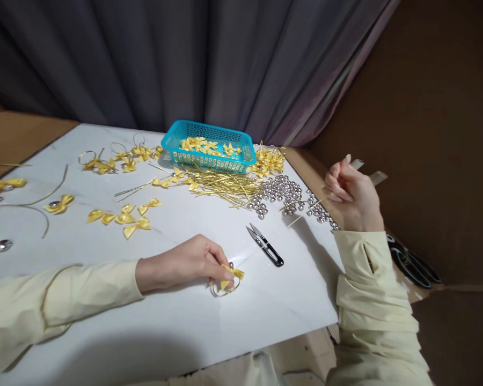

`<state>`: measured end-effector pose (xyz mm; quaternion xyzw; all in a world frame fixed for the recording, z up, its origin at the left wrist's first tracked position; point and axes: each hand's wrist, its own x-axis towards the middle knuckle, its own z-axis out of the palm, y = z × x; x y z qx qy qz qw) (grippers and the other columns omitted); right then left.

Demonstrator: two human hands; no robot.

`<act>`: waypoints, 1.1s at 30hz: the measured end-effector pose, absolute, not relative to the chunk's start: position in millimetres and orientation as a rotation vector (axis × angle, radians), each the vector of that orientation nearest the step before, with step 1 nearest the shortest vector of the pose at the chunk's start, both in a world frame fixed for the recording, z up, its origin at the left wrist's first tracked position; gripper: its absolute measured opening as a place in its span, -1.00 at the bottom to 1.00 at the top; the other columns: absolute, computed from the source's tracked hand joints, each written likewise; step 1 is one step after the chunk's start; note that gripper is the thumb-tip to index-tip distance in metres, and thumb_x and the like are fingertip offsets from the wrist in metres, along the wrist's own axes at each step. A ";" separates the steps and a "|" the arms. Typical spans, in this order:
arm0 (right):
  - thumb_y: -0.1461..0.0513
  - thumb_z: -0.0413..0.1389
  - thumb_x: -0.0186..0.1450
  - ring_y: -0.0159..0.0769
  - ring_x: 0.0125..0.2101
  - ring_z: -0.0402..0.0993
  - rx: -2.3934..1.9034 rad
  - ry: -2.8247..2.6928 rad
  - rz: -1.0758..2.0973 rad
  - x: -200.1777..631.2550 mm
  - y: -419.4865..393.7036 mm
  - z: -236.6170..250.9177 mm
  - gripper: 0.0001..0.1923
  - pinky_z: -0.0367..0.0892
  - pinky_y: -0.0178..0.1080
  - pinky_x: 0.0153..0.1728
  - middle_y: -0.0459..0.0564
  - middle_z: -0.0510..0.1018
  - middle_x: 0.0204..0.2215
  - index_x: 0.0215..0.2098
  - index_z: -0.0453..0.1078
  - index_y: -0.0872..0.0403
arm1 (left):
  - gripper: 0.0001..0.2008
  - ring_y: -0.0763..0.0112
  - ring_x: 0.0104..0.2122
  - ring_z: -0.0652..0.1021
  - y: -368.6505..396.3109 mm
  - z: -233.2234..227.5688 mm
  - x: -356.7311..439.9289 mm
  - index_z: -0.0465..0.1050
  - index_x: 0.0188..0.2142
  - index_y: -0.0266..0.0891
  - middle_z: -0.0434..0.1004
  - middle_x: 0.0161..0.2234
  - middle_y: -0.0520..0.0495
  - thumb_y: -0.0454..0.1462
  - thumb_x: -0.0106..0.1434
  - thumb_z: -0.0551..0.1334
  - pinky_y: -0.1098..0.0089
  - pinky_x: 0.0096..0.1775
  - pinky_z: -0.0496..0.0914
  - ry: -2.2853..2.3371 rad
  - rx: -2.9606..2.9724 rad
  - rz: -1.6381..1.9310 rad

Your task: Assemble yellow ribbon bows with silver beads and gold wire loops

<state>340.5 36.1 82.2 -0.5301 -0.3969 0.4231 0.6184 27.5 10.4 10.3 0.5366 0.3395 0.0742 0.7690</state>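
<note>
My left hand [203, 262] is closed in a pinch on a yellow ribbon bow [237, 273], low over the white table in front of me. A thin gold wire ring [215, 292] hangs at the bow, and a small silver bead shows just above it. Raised over the table's right edge, my right hand [354, 195] has its fingers curled in. Whatever those fingers hold, if anything, is too fine or hidden to make out. Black thread snips [265, 245] lie between the two hands, blades pointing away from me.
A blue basket [209, 164] of yellow bows stands at the back. Gold wires [225, 185] and silver beads [282, 193] lie before it. Loose bows [124, 214] and ringed bows [100, 163] are on the left. Black-handled scissors [412, 262] lie at far right.
</note>
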 end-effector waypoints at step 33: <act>0.32 -0.07 0.32 -0.60 -0.76 0.14 -1.358 -2.373 1.545 233.1 -7.1 67.1 -0.74 0.14 -0.51 -0.67 -0.18 0.34 -0.73 -0.49 0.33 0.19 | -0.78 0.55 -0.58 0.30 15.1 7.7 26.3 0.53 -0.41 -0.31 0.51 -0.55 0.00 -0.17 0.05 0.36 0.48 -0.50 0.13 0.773 1.188 0.257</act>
